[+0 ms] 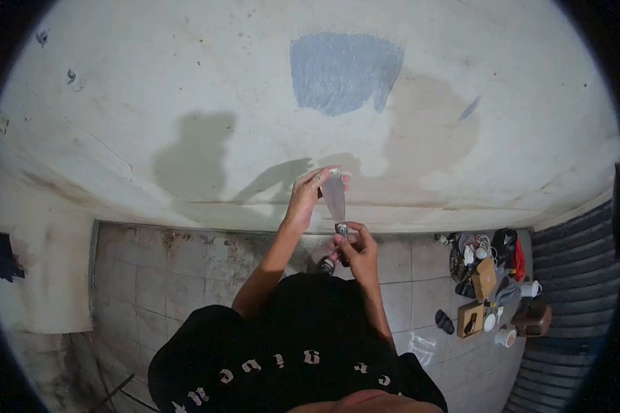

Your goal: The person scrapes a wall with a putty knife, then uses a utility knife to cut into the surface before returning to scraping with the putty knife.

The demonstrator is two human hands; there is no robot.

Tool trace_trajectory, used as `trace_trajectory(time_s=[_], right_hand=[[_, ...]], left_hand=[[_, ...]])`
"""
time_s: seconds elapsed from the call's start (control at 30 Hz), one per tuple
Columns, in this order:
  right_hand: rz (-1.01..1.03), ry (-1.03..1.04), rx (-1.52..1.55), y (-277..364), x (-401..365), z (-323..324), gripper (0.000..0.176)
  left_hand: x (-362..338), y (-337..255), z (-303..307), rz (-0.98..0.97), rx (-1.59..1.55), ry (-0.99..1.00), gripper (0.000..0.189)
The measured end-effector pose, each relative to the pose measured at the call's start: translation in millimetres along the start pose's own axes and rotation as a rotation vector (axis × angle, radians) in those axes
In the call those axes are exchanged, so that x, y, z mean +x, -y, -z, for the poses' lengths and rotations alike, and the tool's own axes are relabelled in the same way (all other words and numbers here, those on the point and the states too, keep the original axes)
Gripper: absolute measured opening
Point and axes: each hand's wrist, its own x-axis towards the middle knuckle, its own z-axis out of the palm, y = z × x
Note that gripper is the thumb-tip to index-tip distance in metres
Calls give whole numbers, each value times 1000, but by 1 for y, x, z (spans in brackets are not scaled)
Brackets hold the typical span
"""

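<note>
Between my two hands is a putty knife, its wide metal blade pointing up toward the wall. My right hand is closed around its dark handle. My left hand grips the broad end of the blade, thumb on the near face and fingertips showing past the far edge. Beyond the knife stands the off-white wall, with a blue-grey patch higher up and a small blue-grey streak to its right. The knife appears apart from the patch.
Grey floor tiles run along the wall's foot. On the right lie cardboard boxes, a sandal, white tubs, a brown container and a red cloth, beside a corrugated shutter. Dark cloth hangs at left.
</note>
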Motion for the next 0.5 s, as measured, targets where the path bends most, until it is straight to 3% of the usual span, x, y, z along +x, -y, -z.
trace_trajectory(time_s=[0.07, 0.27, 0.37, 0.43, 0.5], right_hand=[[89, 32, 11, 9, 19, 14, 31], [85, -28, -128, 45, 47, 34, 30], [300, -100, -320, 50, 62, 62, 31], [292, -100, -57, 90, 59, 78, 28], [490, -223, 67, 122, 62, 85, 24]], left_hand=[[16, -5, -10, -23, -16, -38, 47], [40, -16, -34, -78, -84, -108, 39], [52, -25, -42, -85, 34, -62, 26], [61, -33, -36, -103, 135, 0, 17], [68, -42, -32, -215, 239, 84, 14]])
